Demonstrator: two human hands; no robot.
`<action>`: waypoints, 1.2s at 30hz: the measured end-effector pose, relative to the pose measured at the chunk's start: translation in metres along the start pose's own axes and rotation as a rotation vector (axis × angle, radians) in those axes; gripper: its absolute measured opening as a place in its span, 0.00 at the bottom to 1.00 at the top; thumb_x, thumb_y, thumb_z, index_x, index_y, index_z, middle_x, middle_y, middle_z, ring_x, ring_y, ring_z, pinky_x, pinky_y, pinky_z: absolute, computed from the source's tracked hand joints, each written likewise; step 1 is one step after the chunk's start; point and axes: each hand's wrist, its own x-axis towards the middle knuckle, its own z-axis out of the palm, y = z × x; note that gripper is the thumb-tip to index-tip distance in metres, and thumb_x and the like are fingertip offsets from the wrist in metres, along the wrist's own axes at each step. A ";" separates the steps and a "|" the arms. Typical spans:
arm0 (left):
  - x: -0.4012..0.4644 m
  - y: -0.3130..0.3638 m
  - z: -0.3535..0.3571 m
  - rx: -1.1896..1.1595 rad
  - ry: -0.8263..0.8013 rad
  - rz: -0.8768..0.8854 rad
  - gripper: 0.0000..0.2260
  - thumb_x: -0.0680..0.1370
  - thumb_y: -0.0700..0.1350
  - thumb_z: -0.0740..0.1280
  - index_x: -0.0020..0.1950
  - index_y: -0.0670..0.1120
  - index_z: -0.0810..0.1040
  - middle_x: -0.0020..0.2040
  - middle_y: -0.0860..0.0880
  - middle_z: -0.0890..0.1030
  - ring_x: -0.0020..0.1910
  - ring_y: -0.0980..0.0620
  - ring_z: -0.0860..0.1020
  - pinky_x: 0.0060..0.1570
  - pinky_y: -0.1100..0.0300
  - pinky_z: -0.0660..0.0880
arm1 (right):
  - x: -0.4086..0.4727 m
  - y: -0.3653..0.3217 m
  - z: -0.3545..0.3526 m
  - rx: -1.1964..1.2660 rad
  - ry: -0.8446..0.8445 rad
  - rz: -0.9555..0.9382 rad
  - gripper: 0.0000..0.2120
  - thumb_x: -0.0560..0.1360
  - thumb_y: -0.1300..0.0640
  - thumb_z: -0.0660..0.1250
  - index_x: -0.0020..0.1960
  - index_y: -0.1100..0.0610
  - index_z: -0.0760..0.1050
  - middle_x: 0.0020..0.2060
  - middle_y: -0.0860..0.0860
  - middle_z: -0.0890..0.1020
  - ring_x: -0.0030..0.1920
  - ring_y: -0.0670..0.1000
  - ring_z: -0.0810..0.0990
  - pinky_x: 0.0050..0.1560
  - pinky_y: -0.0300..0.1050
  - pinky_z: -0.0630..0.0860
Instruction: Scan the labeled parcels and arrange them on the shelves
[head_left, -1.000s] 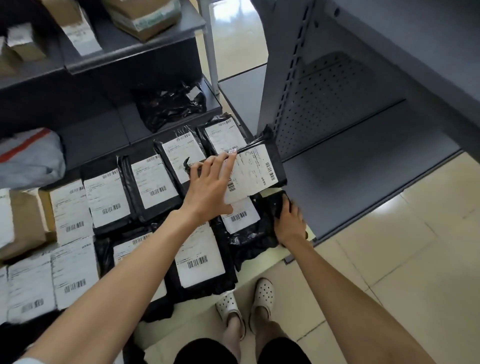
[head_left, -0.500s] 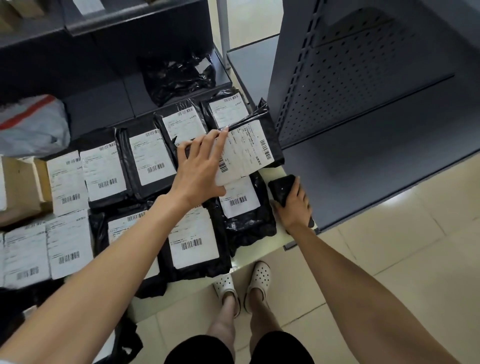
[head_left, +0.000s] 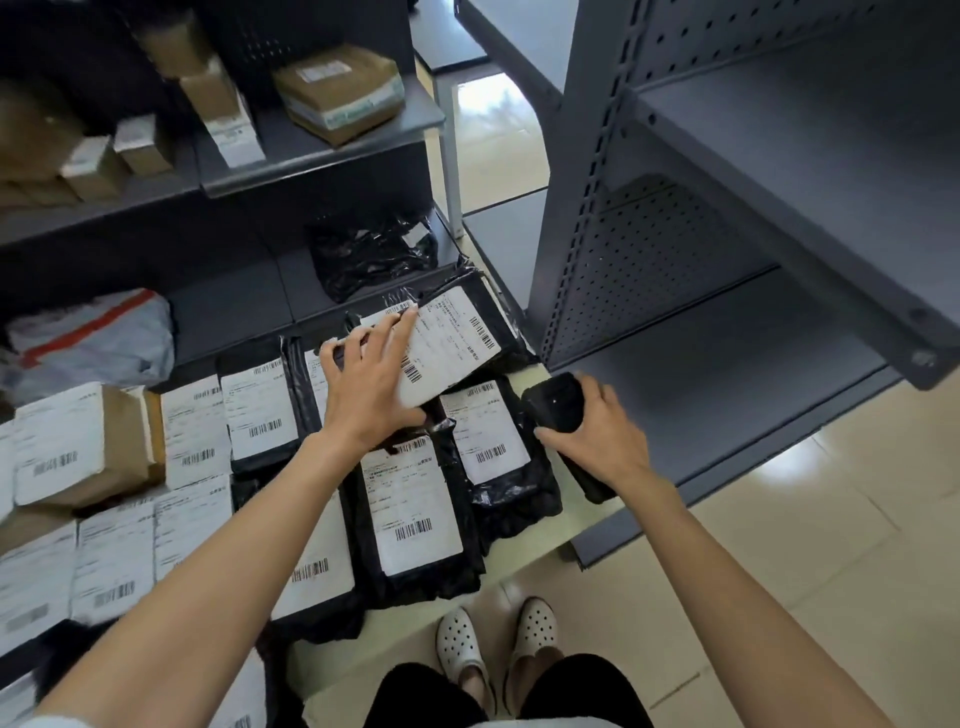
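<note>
Two white clogs (head_left: 493, 636) down by my feet, and just above them the pale table (head_left: 524, 564) carrying its rows of black labeled parcels (head_left: 415, 519). My right hand (head_left: 597, 436) has come up off the table edge since a moment ago: then it was pressed low on the black scanner (head_left: 558, 410), now its fingers are wrapped round it and the scanner is raised beside the parcels, its top end tipped toward the labels. My left hand (head_left: 371, 384) is still on the lifted parcel (head_left: 457, 343), fingers spread over its white label and thumb tucked under the near edge, holding it tilted above the back row with the barcodes facing up. That parcel sits a little further back and higher than before. Over on the left, tan boxes (head_left: 124, 441) with white labels crowd the table. Beyond, a crumpled black bag (head_left: 371, 254) lies on the low dark shelf (head_left: 234, 306), cardboard boxes (head_left: 340, 91) sit on the shelf above, and the grey shelving unit (head_left: 727, 338) on the right comes into fuller view.
</note>
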 end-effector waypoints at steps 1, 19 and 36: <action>-0.003 -0.005 -0.004 0.008 -0.004 -0.017 0.60 0.59 0.59 0.80 0.80 0.56 0.44 0.76 0.52 0.58 0.72 0.42 0.60 0.71 0.33 0.47 | -0.007 -0.012 -0.006 -0.010 -0.008 -0.027 0.43 0.69 0.36 0.72 0.77 0.46 0.58 0.67 0.51 0.70 0.65 0.57 0.74 0.59 0.54 0.74; -0.046 -0.077 -0.030 -0.021 0.027 -0.087 0.60 0.61 0.57 0.79 0.80 0.52 0.41 0.76 0.54 0.54 0.72 0.49 0.54 0.68 0.28 0.56 | -0.072 -0.169 0.004 -0.196 -0.096 -0.401 0.43 0.70 0.39 0.72 0.78 0.49 0.55 0.63 0.51 0.69 0.58 0.56 0.76 0.51 0.49 0.72; -0.063 -0.077 -0.027 -0.144 0.034 -0.114 0.58 0.61 0.50 0.79 0.80 0.54 0.43 0.76 0.55 0.55 0.74 0.48 0.55 0.68 0.30 0.53 | -0.084 -0.152 0.002 -0.265 -0.097 -0.433 0.46 0.68 0.40 0.73 0.79 0.47 0.54 0.60 0.49 0.70 0.54 0.53 0.77 0.46 0.46 0.69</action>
